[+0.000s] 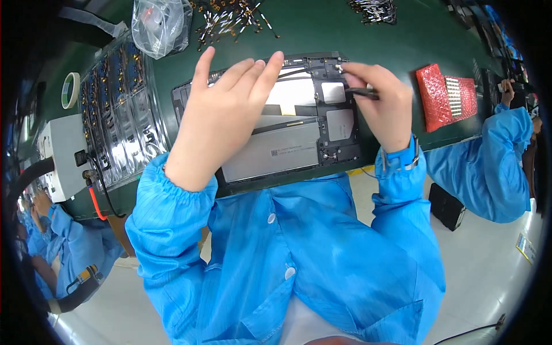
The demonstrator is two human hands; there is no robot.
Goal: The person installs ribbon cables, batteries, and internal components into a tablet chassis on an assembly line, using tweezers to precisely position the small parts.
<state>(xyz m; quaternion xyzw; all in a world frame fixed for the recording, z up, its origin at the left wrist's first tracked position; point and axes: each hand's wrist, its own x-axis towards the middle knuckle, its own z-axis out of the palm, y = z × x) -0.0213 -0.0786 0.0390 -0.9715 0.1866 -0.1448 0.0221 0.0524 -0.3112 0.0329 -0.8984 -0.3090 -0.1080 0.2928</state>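
Note:
An opened tablet (270, 150) lies at a slant on the green bench, its inside facing up. Large silver battery cells and small metal shields show in its black frame. My left hand (221, 115) rests over its left half, fingers stretched and spread, covering part of the far edge. At the far right corner of the tablet is my right hand (382, 95), closed around black tweezers (365, 92). Its index fingertip meets a tiny light-coloured part (339, 68) at that corner; whether the part is pinched cannot be made out.
Clear trays (123, 109) of small parts stand left, near a tape roll (71, 90) and a grey box (63, 155). Farther back lie a plastic bag (161, 26) and loose small parts (230, 20). Red bubble wrap (432, 98) sits right. Co-workers' blue sleeves (489, 167) flank me.

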